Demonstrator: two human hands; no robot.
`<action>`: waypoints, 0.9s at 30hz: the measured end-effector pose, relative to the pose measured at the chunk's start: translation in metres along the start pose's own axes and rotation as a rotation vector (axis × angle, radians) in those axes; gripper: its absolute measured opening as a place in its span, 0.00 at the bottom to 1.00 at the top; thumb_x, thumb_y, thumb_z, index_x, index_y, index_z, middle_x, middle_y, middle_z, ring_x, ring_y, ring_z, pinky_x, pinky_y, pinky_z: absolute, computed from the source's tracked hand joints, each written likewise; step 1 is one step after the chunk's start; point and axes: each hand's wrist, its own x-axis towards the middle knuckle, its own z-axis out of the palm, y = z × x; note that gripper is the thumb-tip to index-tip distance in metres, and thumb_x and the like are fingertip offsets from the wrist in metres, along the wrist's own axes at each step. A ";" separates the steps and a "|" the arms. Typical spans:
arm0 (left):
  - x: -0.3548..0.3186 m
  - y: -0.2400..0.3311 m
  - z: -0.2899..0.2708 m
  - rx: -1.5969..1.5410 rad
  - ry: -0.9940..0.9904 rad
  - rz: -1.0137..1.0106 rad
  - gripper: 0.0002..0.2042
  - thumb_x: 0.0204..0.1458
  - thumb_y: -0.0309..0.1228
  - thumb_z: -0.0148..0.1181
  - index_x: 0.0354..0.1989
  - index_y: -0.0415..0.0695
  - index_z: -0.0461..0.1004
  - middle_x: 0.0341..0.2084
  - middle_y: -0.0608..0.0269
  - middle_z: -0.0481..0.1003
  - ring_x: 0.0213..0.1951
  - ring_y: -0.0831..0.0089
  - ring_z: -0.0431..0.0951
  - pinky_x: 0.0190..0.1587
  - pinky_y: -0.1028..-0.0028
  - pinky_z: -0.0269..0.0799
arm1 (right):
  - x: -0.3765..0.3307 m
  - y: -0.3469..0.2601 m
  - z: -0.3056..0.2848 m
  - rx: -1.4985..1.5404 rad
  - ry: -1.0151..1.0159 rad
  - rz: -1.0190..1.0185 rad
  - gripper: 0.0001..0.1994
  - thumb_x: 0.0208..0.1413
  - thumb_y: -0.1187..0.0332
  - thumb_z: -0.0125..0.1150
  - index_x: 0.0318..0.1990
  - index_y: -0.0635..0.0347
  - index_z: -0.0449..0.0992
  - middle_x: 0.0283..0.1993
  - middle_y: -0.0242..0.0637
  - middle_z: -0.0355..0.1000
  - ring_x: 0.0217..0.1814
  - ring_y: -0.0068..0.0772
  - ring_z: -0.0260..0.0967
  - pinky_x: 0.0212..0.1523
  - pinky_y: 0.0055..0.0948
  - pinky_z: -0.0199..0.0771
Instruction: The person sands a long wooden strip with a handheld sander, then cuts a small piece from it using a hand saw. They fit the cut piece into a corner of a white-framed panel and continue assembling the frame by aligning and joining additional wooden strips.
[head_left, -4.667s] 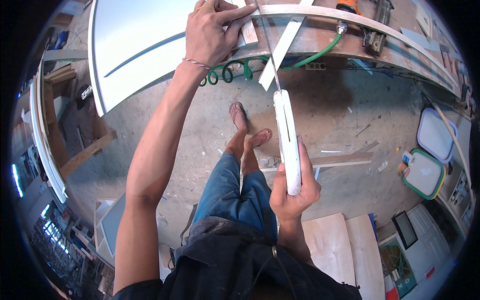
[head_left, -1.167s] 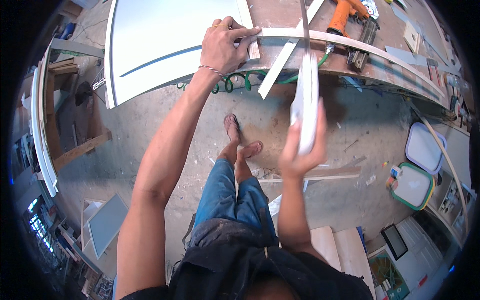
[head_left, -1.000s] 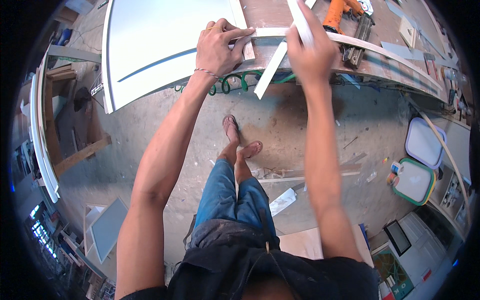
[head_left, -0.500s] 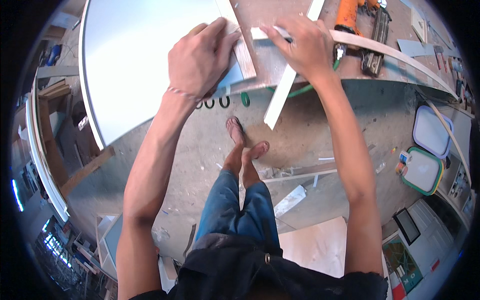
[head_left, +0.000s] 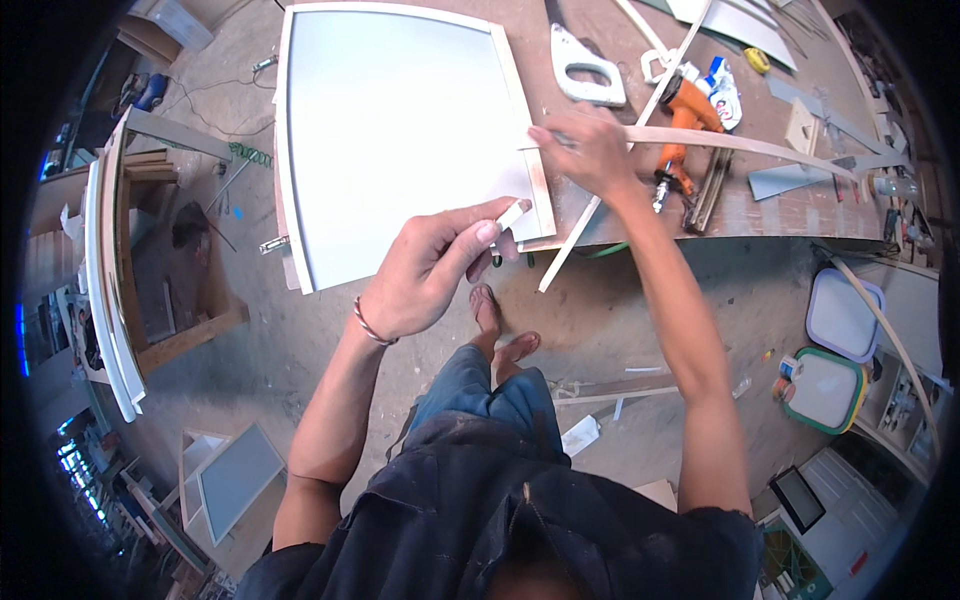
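Observation:
My left hand [head_left: 425, 270] is closed, pinching a small white piece [head_left: 513, 214] between thumb and fingers. It hovers by the near right corner of a white panel with a light wooden frame [head_left: 535, 185], which lies on the table. My right hand [head_left: 592, 152] grips a long, thin wooden strip [head_left: 730, 140] near one end. The strip's short end pokes out past the fingers over the panel's right edge, while the rest stretches far to the right. A narrow white strip [head_left: 565, 255] passes diagonally beneath my right hand and juts over the table's near edge.
On the table [head_left: 800, 215] are a handsaw with a white handle [head_left: 590, 75], an orange nail gun [head_left: 690, 112], a blue-and-white packet [head_left: 724, 92] and a yellow tape measure [head_left: 757, 60]. Wood offcuts [head_left: 582, 434] litter the floor. Lidded tubs [head_left: 826, 390] stand at right.
My left hand has come off the panel's frame edge toward me, now showing a small white piece in its fingers. My right hand still grips the wooden strip. The view takes in more table.

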 end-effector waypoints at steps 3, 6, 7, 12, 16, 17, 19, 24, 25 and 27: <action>-0.006 0.027 0.005 -0.044 -0.009 0.050 0.19 0.69 0.34 0.43 0.60 0.35 0.72 0.31 0.62 0.80 0.26 0.79 0.70 0.33 0.77 0.71 | 0.026 0.012 0.021 0.025 -0.141 0.028 0.15 0.58 0.52 0.62 0.36 0.54 0.83 0.33 0.34 0.78 0.42 0.38 0.74 0.50 0.39 0.66; -0.009 0.042 0.012 -0.036 -0.002 0.123 0.19 0.69 0.33 0.43 0.60 0.35 0.73 0.33 0.61 0.81 0.27 0.78 0.72 0.34 0.77 0.71 | 0.025 0.005 0.024 -0.130 0.087 -0.009 0.21 0.60 0.50 0.60 0.53 0.52 0.79 0.51 0.41 0.74 0.57 0.43 0.69 0.58 0.41 0.63; -0.007 0.047 0.016 -0.015 -0.001 0.162 0.19 0.69 0.33 0.43 0.60 0.35 0.73 0.34 0.61 0.81 0.28 0.78 0.72 0.34 0.77 0.71 | 0.015 0.007 0.014 -0.101 0.128 0.070 0.23 0.60 0.49 0.59 0.56 0.52 0.76 0.55 0.44 0.71 0.60 0.45 0.66 0.60 0.43 0.61; 0.003 0.063 0.044 -0.019 -0.071 0.310 0.19 0.68 0.32 0.42 0.58 0.36 0.75 0.32 0.60 0.81 0.27 0.79 0.73 0.33 0.77 0.71 | -0.104 -0.038 -0.049 0.219 0.405 0.426 0.22 0.61 0.59 0.61 0.60 0.58 0.73 0.62 0.50 0.65 0.65 0.51 0.63 0.66 0.44 0.60; 0.032 0.086 0.091 -0.116 -0.232 0.342 0.18 0.69 0.34 0.40 0.54 0.36 0.75 0.30 0.59 0.80 0.26 0.80 0.73 0.30 0.78 0.70 | -0.277 -0.039 -0.090 0.135 0.477 0.869 0.17 0.62 0.64 0.59 0.57 0.60 0.75 0.58 0.48 0.69 0.63 0.48 0.65 0.64 0.42 0.63; 0.039 0.095 0.109 -0.148 -0.262 0.333 0.18 0.69 0.35 0.40 0.52 0.36 0.74 0.29 0.59 0.79 0.25 0.80 0.73 0.30 0.78 0.70 | -0.322 -0.040 -0.095 0.094 0.469 0.940 0.17 0.63 0.64 0.59 0.56 0.60 0.75 0.57 0.47 0.70 0.60 0.46 0.67 0.59 0.39 0.66; 0.057 0.104 0.138 -0.006 -0.307 0.230 0.17 0.70 0.37 0.40 0.48 0.37 0.72 0.28 0.60 0.77 0.24 0.81 0.72 0.29 0.78 0.69 | -0.414 -0.034 -0.108 -0.013 0.455 1.097 0.16 0.63 0.64 0.60 0.55 0.61 0.75 0.54 0.47 0.71 0.55 0.43 0.70 0.53 0.36 0.70; 0.116 0.101 0.259 0.214 -0.345 0.379 0.15 0.64 0.39 0.56 0.43 0.38 0.63 0.32 0.60 0.69 0.33 0.74 0.71 0.37 0.73 0.68 | -0.564 0.000 -0.144 0.063 0.488 1.479 0.17 0.63 0.62 0.60 0.54 0.64 0.73 0.52 0.52 0.68 0.47 0.45 0.71 0.53 0.39 0.71; 0.132 0.100 0.291 0.260 -0.313 0.430 0.16 0.62 0.38 0.59 0.44 0.38 0.62 0.34 0.58 0.68 0.36 0.71 0.71 0.40 0.72 0.68 | -0.586 0.015 -0.153 0.072 0.512 1.505 0.18 0.63 0.62 0.60 0.54 0.64 0.73 0.52 0.52 0.67 0.46 0.44 0.71 0.52 0.39 0.71; 0.154 0.103 0.342 0.339 -0.305 0.290 0.18 0.58 0.33 0.63 0.46 0.38 0.60 0.38 0.53 0.66 0.43 0.64 0.70 0.47 0.68 0.67 | -0.610 0.058 -0.180 -0.020 0.468 1.477 0.18 0.62 0.61 0.62 0.52 0.64 0.74 0.51 0.53 0.68 0.46 0.45 0.72 0.48 0.38 0.74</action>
